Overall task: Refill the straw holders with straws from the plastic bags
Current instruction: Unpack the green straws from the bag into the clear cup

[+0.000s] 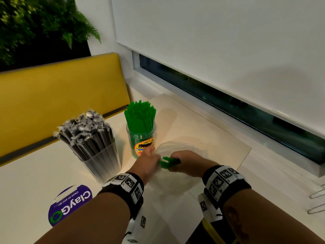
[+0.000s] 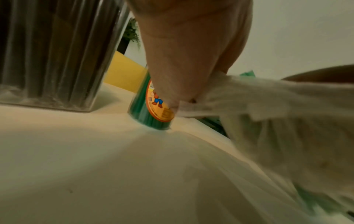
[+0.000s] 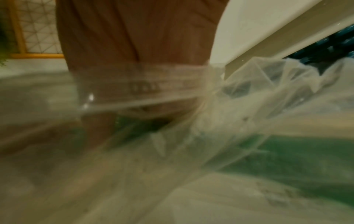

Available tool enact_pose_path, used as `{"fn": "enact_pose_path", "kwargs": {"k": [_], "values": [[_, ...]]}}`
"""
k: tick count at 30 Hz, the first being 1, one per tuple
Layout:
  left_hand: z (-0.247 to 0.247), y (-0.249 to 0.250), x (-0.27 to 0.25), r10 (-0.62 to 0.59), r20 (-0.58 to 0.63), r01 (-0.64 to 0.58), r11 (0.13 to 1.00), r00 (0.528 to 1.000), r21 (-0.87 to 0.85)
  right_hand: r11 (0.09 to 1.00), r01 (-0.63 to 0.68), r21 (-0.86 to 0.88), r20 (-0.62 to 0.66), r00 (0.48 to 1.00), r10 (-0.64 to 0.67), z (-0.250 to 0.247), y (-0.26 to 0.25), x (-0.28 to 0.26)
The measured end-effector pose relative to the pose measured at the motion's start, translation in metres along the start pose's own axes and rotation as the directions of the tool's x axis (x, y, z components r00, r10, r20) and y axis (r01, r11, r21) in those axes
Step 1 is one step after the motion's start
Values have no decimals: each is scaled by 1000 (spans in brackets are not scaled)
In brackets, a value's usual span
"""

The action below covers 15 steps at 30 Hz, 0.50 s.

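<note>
A clear plastic bag (image 1: 177, 148) lies on the pale table (image 1: 31, 182) just right of the green-straw jar (image 1: 140, 136). My left hand (image 1: 149, 160) pinches the bag's edge (image 2: 193, 104), close to the jar's label (image 2: 161, 109). My right hand (image 1: 182, 162) reaches into the bag and grips a bundle of green straws (image 1: 167, 162). In the right wrist view the hand (image 3: 134, 53) and the green straws (image 3: 138, 125) show blurred through the plastic film (image 3: 249, 98). A clear holder (image 1: 102, 162) packed with wrapped black straws (image 1: 88, 131) stands to the left.
A purple round sticker (image 1: 70, 203) is on the table near my left forearm. A yellow seat back (image 1: 61, 95) runs behind the holders. A window ledge (image 1: 263, 164) and a lowered blind (image 1: 219, 41) bound the right side. Metal wire pieces (image 1: 316, 198) lie at far right.
</note>
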<state>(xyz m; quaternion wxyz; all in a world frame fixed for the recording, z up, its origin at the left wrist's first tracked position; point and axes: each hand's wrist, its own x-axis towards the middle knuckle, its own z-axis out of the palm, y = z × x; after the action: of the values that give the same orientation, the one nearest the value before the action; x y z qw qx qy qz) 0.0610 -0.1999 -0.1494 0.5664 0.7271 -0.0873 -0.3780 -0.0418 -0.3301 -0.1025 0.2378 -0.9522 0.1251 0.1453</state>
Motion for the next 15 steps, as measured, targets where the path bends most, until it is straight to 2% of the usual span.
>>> {"fn": "enact_pose_path", "kwargs": {"k": [3, 8, 12, 15], "values": [[0, -2, -2, 79, -66, -70, 988, 995, 139, 1000, 5, 16, -70, 998, -4, 0, -1, 0], [1, -4, -3, 95, -88, -60, 938, 992, 340, 999, -8, -54, -18, 1000, 7, -4, -6, 0], [5, -4, -7, 111, 2, -108, 957, 994, 270, 998, -32, -54, 69, 997, 36, -7, -6, -3], [7, -8, -8, 60, 44, -66, 987, 997, 149, 997, -67, 24, 78, 995, 65, -6, -4, -5]]}}
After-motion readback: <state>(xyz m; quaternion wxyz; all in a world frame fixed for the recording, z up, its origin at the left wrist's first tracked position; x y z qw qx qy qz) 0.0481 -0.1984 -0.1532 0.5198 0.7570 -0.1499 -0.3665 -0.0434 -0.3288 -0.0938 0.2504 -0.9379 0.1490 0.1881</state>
